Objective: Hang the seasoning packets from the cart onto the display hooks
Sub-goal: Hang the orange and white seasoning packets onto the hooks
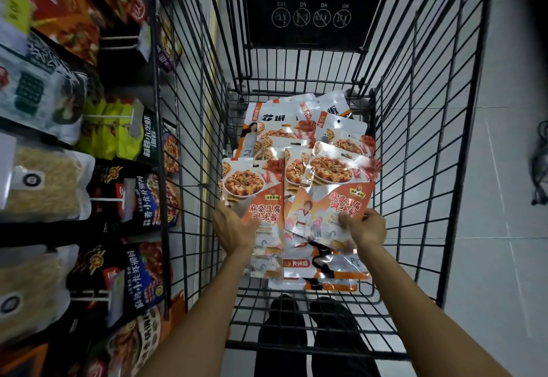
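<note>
Shop aisle, display hooks [109, 117] on my left, cart [155, 80] below. My right hand [366, 227] pinched the top seasoning packet [326, 198] to lift it, while my left hand [234, 228], fingers loose, steadied the neighbouring packet [258, 192].

I am in a retail shop, in a grocery aisle. Findings: a black wire shopping cart [415, 139] stands before me, and its folded child-seat flap [311, 35] is printed with circular warning pictograms. The cart holds many identical seasoning packets [299, 175], each with a punched hang hole. To my left, a rack carries white display hooks [106, 117] with clear price-tag holders [135, 123] at their tips. Rows of matching goods hang from them, among them lime-green packets [100, 136], black packets [142, 201] and noodle packs [44, 184]. The floor [489, 258] is pale tile.
</note>
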Demonstrator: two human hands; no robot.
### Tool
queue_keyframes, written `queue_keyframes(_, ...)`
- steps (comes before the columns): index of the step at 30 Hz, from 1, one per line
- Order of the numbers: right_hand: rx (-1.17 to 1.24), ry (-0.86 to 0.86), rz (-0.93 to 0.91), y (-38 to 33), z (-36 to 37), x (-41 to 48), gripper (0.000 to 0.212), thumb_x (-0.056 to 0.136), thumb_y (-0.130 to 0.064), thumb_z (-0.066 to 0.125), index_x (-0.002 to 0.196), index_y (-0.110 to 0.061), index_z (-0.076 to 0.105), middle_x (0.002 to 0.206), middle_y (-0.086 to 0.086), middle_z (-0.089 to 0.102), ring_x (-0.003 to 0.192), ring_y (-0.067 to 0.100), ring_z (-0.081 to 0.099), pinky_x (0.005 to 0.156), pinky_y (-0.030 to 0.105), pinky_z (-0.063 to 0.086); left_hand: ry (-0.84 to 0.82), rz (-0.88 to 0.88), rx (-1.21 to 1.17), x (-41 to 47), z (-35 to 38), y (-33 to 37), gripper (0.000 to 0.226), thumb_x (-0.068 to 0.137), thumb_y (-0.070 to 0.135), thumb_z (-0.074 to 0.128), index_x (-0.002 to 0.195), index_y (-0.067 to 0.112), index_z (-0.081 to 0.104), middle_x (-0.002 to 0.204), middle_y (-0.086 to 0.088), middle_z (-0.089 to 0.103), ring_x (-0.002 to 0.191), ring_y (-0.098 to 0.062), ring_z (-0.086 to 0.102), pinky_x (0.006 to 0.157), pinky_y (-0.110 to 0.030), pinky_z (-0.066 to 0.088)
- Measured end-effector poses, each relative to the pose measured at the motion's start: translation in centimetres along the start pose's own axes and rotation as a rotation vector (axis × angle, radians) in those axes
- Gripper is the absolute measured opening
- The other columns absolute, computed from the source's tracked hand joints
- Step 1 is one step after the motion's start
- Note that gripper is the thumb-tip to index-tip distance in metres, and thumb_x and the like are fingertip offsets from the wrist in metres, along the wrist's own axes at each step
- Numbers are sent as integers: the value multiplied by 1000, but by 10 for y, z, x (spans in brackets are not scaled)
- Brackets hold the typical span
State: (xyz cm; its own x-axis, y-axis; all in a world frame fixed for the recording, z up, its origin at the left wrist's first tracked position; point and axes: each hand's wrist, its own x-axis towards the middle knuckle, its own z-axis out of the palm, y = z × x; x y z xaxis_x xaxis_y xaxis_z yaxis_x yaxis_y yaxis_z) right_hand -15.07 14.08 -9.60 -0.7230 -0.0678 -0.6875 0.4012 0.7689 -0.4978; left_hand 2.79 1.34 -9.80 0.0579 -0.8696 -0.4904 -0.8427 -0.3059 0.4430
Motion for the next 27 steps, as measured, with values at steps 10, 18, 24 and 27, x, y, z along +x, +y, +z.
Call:
queue_keyframes(10,112,-50,8,-3,-9,-12,22,82,-14,75,101,-5,67,104,15,71,78,24,64,66,30,51,0,-76,-26,-16,-8,0,48,81,20,73,119,-3,54,122,-22,55,113,-35,50,73,-32,39)
queue_keyframes(18,143,-106,48,1,-11,-11,24,83,-14,73,105,-6,64,107,15,69,92,34,68,82,50,57,-174,-151,10,-19,12,-5,86,84,30,70,150,7,19,155,-17,19,141,-37,21,110,-50,33)
queue_keyframes(24,85,-40,-2,3,-20,-4,19,84,-14,72,100,-7,65,110,17,69,92,32,67,85,48,55,-138,-101,-72,-19,20,-5,73,76,30,78,136,8,43,147,-16,33,135,-36,32,106,-50,37)
queue_keyframes(27,15,5,-39,4,-22,-1,23,83,-14,72,103,-4,67,108,17,70,83,27,63,76,37,52,-123,-103,-22,-11,16,-11,87,72,32,81,141,6,36,143,-17,32,132,-35,34,103,-49,40)
